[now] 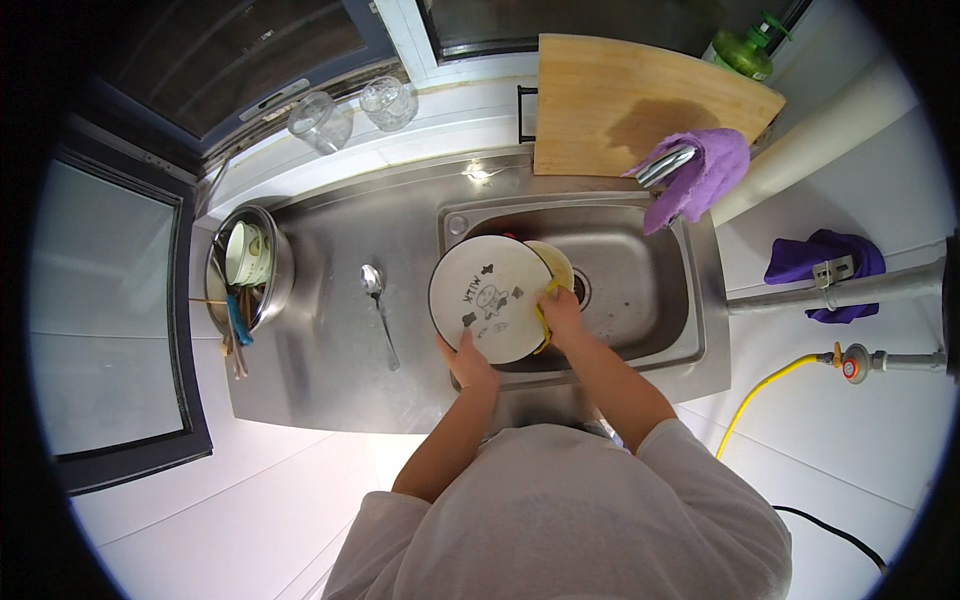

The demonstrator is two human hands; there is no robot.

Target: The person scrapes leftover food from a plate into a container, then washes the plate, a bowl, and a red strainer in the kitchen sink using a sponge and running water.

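A white plate (491, 300) with a dark rim and a printed cow drawing is held over the left part of the sink basin (622, 262). My left hand (471, 362) grips its lower left edge, thumb on the face. My right hand (562, 319) is at the right edge, pressing a yellow cloth (542, 341) around the rim. Behind the plate, a pale yellow dish (559, 264) shows in the basin, mostly hidden. A bit of something red peeks out above the plate.
A metal spoon (379, 311) lies on the steel drainboard (322, 382). A steel bowl (283, 277) at left holds small bowls (247, 253) and utensils. A cutting board (637, 105) leans behind the faucet (666, 165), which is draped with a purple cloth (709, 172). Two glasses (321, 124) stand on the sill.
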